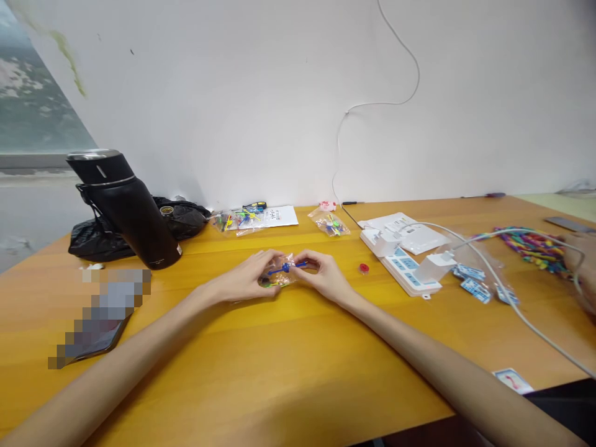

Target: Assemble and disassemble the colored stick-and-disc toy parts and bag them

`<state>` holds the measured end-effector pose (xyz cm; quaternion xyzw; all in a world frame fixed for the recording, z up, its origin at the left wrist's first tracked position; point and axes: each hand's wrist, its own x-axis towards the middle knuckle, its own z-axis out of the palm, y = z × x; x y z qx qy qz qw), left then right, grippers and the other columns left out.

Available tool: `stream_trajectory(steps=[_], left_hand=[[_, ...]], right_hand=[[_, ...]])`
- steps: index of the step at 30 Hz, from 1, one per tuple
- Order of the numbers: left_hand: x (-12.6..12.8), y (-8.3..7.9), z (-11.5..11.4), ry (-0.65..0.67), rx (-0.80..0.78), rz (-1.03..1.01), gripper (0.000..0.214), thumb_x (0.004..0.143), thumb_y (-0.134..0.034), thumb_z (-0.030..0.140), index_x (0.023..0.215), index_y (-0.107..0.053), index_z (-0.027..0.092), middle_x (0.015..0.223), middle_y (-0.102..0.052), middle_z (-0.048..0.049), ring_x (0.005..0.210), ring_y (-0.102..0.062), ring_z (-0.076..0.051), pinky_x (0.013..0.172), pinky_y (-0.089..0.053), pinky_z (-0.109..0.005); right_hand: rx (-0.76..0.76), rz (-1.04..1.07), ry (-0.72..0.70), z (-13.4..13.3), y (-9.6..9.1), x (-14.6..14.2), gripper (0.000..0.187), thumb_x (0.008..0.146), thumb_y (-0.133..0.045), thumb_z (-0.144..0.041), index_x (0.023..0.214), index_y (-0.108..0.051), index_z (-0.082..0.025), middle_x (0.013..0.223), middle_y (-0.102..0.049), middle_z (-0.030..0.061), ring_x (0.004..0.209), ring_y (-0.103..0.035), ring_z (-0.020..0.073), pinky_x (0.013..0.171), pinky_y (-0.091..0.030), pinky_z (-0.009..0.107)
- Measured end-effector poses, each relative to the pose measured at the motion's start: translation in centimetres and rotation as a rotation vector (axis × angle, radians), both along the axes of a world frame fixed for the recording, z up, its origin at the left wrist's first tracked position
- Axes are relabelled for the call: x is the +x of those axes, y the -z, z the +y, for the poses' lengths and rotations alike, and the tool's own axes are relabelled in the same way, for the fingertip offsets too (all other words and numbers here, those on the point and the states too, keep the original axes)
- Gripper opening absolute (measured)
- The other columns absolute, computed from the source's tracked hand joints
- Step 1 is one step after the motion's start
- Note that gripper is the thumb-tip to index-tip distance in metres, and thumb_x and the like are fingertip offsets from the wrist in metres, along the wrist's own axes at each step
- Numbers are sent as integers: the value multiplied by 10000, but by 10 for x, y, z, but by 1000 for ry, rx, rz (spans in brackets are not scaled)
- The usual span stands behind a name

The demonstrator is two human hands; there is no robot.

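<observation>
Near the middle of the table, my left hand (pixel 254 276) is closed around the edge of a small clear plastic bag (pixel 289 277). Yellow, green and dark bits show through its lower part. My right hand (pixel 323 276) pinches the right end of a thin blue plastic piece (pixel 285 267). That piece lies across the bag's upper part; whether it is inside or on top I cannot tell. To the right of my right hand lies a small red round piece (pixel 364 269).
A black bottle (pixel 139 217) and a phone (pixel 105 316) are at left. Behind my hands lie bags of coloured parts (pixel 329 223). A power strip (pixel 405 270) with a trailing white cable (pixel 493 273) is at right, near another person's hand (pixel 584 261) and a colourful pile (pixel 535 251).
</observation>
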<state>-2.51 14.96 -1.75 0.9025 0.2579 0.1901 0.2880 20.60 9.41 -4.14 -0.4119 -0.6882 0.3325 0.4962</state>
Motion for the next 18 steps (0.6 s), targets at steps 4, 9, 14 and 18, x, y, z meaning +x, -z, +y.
stream_trajectory(steps=[4, 9, 14, 18], left_hand=[[4, -2, -6, 17, -45, -35, 549, 826, -685, 333, 1350, -540, 259, 1257, -629, -113, 1122, -617, -306, 975, -506, -451], [6, -1, -9, 46, -76, -69, 527, 834, -670, 295, 1341, -532, 257, 1271, -620, -112, 1157, -609, -294, 987, -502, -434], [8, 2, -10, 51, -81, -48, 565, 811, -674, 259, 1353, -516, 249, 1270, -620, -98, 1136, -613, -280, 983, -505, -411], [8, 2, -11, 50, -52, -3, 631, 791, -689, 245, 1389, -485, 234, 1273, -612, -98, 1139, -607, -277, 990, -503, -407]], right_hand=[[39, -93, 33, -1, 0, 1, 126, 851, -751, -335, 916, -754, -227, 949, -755, 31, 909, -680, 223, 907, -516, 361], [0, -107, -37, -3, -3, 1, 168, 892, -707, -359, 971, -781, -231, 993, -768, 38, 910, -689, 232, 874, -521, 358], [-154, 15, -171, -7, 0, -7, 219, 857, -752, -384, 955, -759, -188, 992, -774, 49, 943, -733, 250, 891, -556, 352], [-179, -32, -237, -9, 2, -11, 223, 858, -759, -368, 974, -779, -178, 1025, -781, 63, 989, -735, 256, 945, -549, 368]])
